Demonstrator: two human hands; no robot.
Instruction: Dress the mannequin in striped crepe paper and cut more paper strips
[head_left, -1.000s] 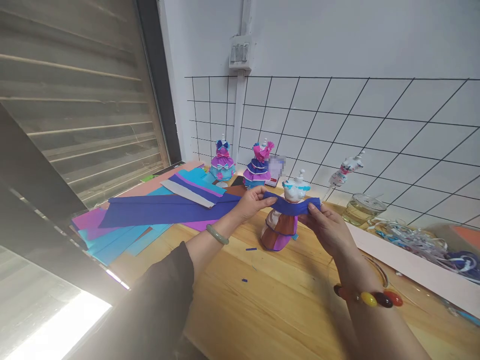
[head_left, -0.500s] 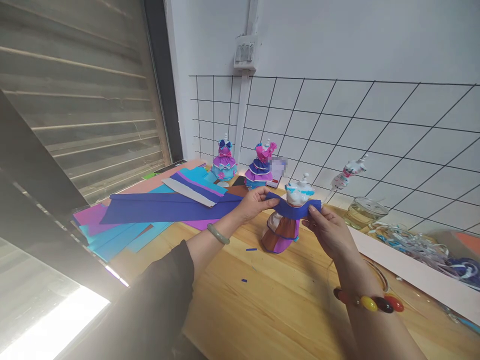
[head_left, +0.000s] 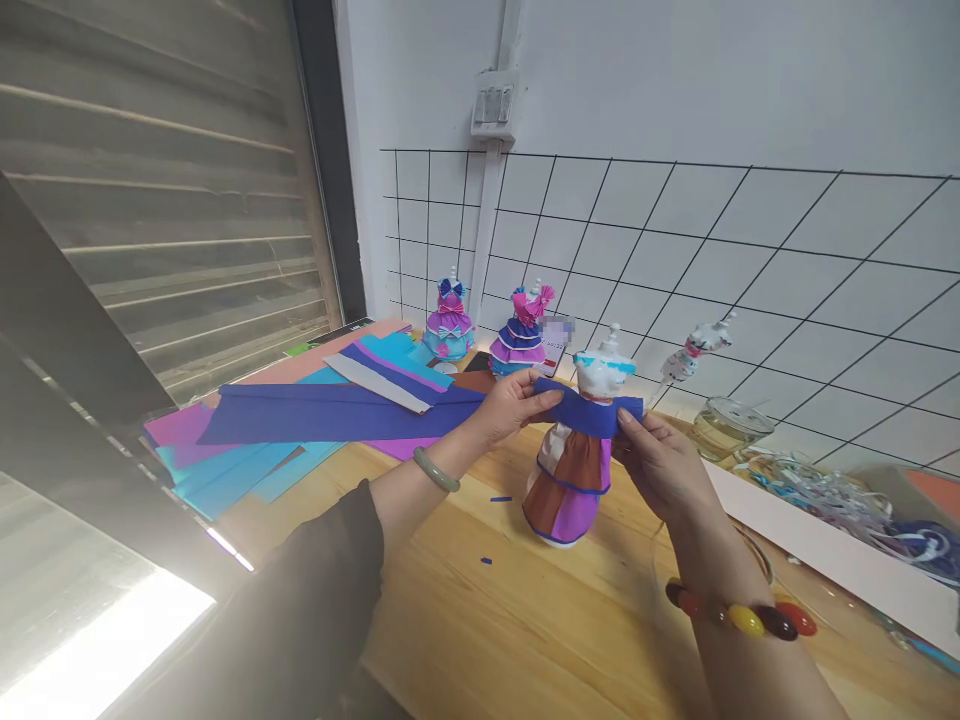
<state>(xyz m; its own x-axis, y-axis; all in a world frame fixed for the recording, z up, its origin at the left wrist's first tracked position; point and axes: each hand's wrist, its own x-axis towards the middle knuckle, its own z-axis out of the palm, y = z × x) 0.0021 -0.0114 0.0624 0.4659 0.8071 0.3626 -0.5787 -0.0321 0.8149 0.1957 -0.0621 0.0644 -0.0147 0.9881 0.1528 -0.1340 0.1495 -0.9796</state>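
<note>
Two bare hands share one dark blue strip (head_left: pixel 585 415). The left hand (head_left: pixel 517 408) pinches one end between thumb and fingers; the right hand (head_left: pixel 664 462) pinches the other the same way, its remaining fingers curled underneath. Between them the strip crosses the waist of a small white dress form (head_left: pixel 604 376), which stands on the bench (head_left: pixel 450 610) in a brown, purple and white tiered skirt (head_left: pixel 570 487). Whether the strip touches the waist cannot be told.

The form looks top-heavy and neither hand appears to steady it, so a push through the strip might tip it. Uneven tension would probably set the band slanting, and a hard pull might crease it or slip an end from its thin pinch. The strip also hides the waist, making a crooked placement easy to miss.

Beyond the left hand are two dressed forms, one pink and turquoise (head_left: pixel 448 325), the other pink and navy (head_left: pixel 525 335). Left of that hand lies a long dark blue sheet (head_left: pixel 300 415); just below it, a blue scrap (head_left: pixel 501 499) could cling to the work. Right of the right hand, tangled ribbons (head_left: pixel 817 490) might snag a moving wrist.
</note>
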